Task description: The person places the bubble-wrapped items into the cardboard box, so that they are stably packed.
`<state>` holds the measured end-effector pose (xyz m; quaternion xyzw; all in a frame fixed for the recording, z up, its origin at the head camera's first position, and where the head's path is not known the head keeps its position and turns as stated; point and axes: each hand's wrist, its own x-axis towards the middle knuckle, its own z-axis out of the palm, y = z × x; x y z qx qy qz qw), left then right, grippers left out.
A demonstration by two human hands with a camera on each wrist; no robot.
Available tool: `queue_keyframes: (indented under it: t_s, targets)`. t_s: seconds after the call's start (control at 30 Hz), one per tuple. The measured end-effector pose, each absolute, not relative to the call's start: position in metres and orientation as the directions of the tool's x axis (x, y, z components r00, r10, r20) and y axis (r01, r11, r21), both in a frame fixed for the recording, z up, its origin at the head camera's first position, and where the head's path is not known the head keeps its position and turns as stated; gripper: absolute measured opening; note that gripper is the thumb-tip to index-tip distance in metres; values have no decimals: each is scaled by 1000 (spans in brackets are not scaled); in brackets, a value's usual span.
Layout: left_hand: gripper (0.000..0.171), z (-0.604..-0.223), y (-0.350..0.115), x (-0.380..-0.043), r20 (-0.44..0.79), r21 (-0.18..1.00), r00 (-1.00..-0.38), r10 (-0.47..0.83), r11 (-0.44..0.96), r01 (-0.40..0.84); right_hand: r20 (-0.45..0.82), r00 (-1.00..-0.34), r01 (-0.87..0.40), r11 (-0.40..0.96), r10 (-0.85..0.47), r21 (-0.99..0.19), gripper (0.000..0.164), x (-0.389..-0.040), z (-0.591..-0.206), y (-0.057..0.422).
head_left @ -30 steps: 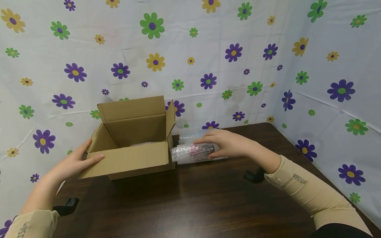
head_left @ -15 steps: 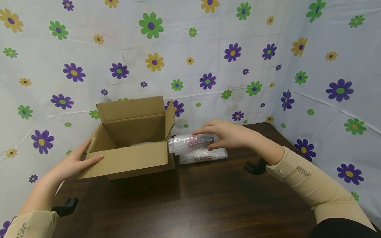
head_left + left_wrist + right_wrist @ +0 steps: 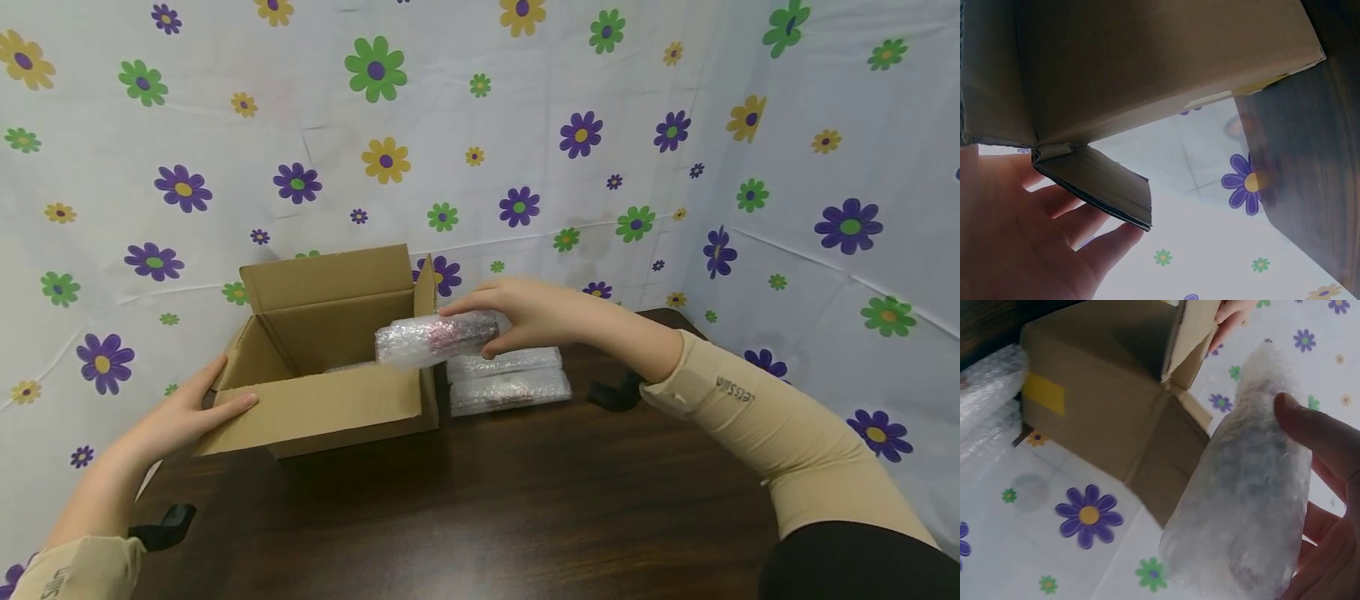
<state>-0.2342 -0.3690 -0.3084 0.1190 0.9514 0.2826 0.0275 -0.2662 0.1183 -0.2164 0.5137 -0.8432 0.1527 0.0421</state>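
An open cardboard box (image 3: 322, 410) stands at the left of the table, its front flap folded outward. My left hand (image 3: 176, 417) holds its left side, thumb lying on the front flap. In the left wrist view the fingers (image 3: 1110, 244) lie against a side flap (image 3: 1100, 181). My right hand (image 3: 528, 312) grips a bubble-wrapped package (image 3: 420, 340) with pink and dark patches showing through. The package's left end overlaps the box's right rim in the head view. The right wrist view shows the thumb pressing one side of the package (image 3: 1241, 506), fingers behind it.
Two more bubble-wrapped packages (image 3: 510, 392) lie on the dark wooden table (image 3: 525, 500) to the right of the box. Inside the box, a bit of bubble wrap shows low down. Behind stands a flower-printed cloth wall (image 3: 465, 183).
My right hand has lifted the bubble-wrapped package and carried it left to the box's right rim, uncovering the packages beneath. The left hand keeps its hold on the box.
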Motion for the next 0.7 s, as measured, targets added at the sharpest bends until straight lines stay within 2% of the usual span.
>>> queue_keyframes:
  t_s: [0.2,0.43,0.7]
  targets:
    - [93,-308,-369,-232,26,549,-970,243,807,217,228,-436,-895,393,-871,-212,68,-268,-197,90]
    - [93,-309,-367,-231,36,553,-969,243,803,222,176,-429,-900,403,-886,-169,67,-274,-185,62]
    - [93,-309,-369,-232,43,552,-968,249,802,231,137,-439,-886,403,-888,-232,66,-292,-177,30]
